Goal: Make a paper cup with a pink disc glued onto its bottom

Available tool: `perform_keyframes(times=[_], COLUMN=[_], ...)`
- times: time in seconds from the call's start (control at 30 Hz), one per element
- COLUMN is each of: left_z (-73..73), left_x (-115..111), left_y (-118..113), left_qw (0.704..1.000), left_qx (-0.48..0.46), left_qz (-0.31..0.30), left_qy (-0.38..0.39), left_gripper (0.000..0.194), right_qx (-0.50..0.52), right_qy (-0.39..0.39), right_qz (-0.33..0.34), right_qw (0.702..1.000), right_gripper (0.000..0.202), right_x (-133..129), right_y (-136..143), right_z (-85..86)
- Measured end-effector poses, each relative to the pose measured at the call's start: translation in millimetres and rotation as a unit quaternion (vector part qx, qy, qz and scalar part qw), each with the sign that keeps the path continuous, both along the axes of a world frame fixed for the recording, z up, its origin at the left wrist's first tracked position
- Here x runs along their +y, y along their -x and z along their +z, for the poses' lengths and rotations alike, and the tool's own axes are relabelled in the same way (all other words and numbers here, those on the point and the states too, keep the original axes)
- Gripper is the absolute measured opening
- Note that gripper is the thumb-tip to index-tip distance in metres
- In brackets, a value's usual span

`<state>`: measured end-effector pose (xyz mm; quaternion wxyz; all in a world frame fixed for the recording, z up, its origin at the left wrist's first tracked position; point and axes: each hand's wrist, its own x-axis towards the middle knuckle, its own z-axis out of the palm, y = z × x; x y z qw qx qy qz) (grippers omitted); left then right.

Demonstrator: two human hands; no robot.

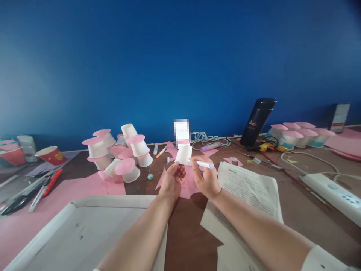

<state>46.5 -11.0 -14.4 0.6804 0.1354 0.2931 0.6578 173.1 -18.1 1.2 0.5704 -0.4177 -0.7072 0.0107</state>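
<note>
White piece held in left hand (172, 180), pen (205, 164) in right hand (207, 180)

The left hand pinches the lower edge of one white piece (184, 153) between thumb and fingers; the right hand is curled around one pen, its tip end at the piece. The piece is above the counter (186, 229), plain on the side that shows, narrower at its top; whether it is a cup or paper I cannot tell. To the left stands a cluster of white cups (140, 147), several topped with pink discs (125, 166), overlapping too much to count. Farther left, one red cup (50, 156) tilts, its contents unclear. To the right is one black flask (256, 124), its inside hidden; beyond it, six cups (290, 141) wear pink tops that hide their insides.
</note>
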Motion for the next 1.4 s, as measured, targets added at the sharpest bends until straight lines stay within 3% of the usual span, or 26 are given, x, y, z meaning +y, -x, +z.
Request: perform_keyframes(times=[0.17, 0.47, 0.7, 0.87, 1.0, 1.1, 1.27, 1.4], left_z=[2.9, 6.9, 7.4, 8.7, 11.7, 12.8, 9.8, 5.0], left_x=[-1, -1, -2, -3, -4, -4, -6, -8], left_y=[0, -1, 1, 2, 2, 1, -1, -5], left_qw=[1.000, 0.999, 0.999, 0.998, 0.996, 0.994, 0.996, 0.996], left_qx=[-0.008, -0.006, -0.023, -0.054, -0.071, -0.071, -0.044, 0.002], left_qz=[0.007, 0.008, 0.005, -0.007, -0.036, -0.055, -0.069, -0.090], left_qy=[0.016, 0.034, 0.040, 0.043, 0.047, 0.061, 0.036, -0.014], left_gripper=[0.005, 0.006, 0.008, 0.009, 0.008, 0.008, 0.005, 0.006], right_qx=[-0.013, 0.004, 0.061, 0.254, 0.304, 0.312, 0.342, 0.330], right_qy=[0.013, 0.013, 0.064, 0.159, 0.286, 0.335, 0.332, 0.321], right_qz=[0.020, -0.004, 0.038, 0.048, 0.073, 0.104, 0.074, 0.049], right_qw=[1.000, 1.000, 0.995, 0.953, 0.906, 0.883, 0.876, 0.886], right_gripper=[0.016, 0.016, 0.018, 0.029, 0.047, 0.050, 0.050, 0.048], right_x=[-1, 2, 2, 14, 24, 25, 20, 22], right_y=[0, 0, 0, -1, -4, -6, -4, -5], right_z=[0.5, -0.4, -3.1, -9.5, -13.8, -11.7, -2.9, -7.0])
